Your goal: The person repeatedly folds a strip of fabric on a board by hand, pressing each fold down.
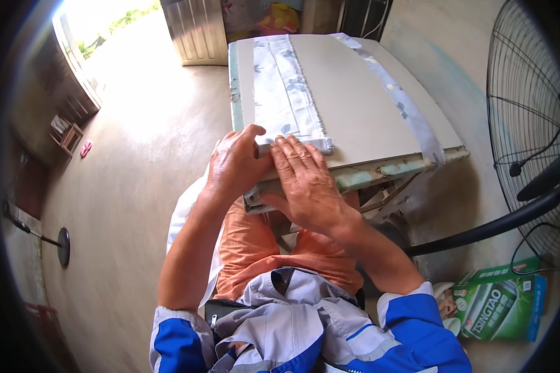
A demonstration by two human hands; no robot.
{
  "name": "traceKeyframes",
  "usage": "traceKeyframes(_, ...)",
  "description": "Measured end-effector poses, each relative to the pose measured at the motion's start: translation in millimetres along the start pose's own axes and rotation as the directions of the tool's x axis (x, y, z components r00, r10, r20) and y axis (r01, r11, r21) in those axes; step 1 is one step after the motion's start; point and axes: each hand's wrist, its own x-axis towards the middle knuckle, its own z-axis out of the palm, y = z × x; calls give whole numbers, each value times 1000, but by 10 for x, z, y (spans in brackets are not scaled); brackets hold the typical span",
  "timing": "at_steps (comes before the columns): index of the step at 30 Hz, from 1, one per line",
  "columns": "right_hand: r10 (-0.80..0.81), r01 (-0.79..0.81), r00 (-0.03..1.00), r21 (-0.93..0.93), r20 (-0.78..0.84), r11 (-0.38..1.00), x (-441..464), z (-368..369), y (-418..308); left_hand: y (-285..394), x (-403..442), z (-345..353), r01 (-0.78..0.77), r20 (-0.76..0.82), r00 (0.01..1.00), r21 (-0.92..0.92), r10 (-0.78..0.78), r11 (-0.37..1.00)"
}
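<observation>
A strip of white fabric [283,84] with a grey-blue leaf print lies lengthwise along the left part of a board-topped table [348,93]. Its right edge is frayed, and its near end is folded into a narrow band. My left hand [235,163] is closed at the near left corner of the fabric, fingers curled on the fold; the fingertips are partly hidden. Beside it my right hand [308,183] rests flat over the folded end, fingers stretched out and pointing away from me, thumb below the table edge.
A narrow printed ribbon of cloth [392,93] runs over the table's right side. White cloth [185,214] hangs by my left leg. On the right stand a large fan [529,118] and a green Tsingtao carton [498,311]. Pink slippers [86,148] lie on the floor at left.
</observation>
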Motion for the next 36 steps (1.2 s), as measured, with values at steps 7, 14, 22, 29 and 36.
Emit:
traceKeyframes(7,92,-62,971,-137,222,989,-170,-181,314,70,1,-40,54,62,996,41,-57,998)
traceKeyframes(14,104,-79,973,-123,204,989,-268,-254,465,212,-48,9,-253,-132,941,336,312,907)
traceKeyframes(22,82,-61,981,-119,178,991,-273,-273,457,167,-228,267,-388,26,922,68,387,919)
traceKeyframes(29,24,-19,997,-75,72,997,-302,-327,464,120,-315,166,-404,-9,915,15,404,915)
traceKeyframes(36,30,-28,998,35,-50,999,-357,-436,405,199,-486,139,-383,-121,916,8,381,924)
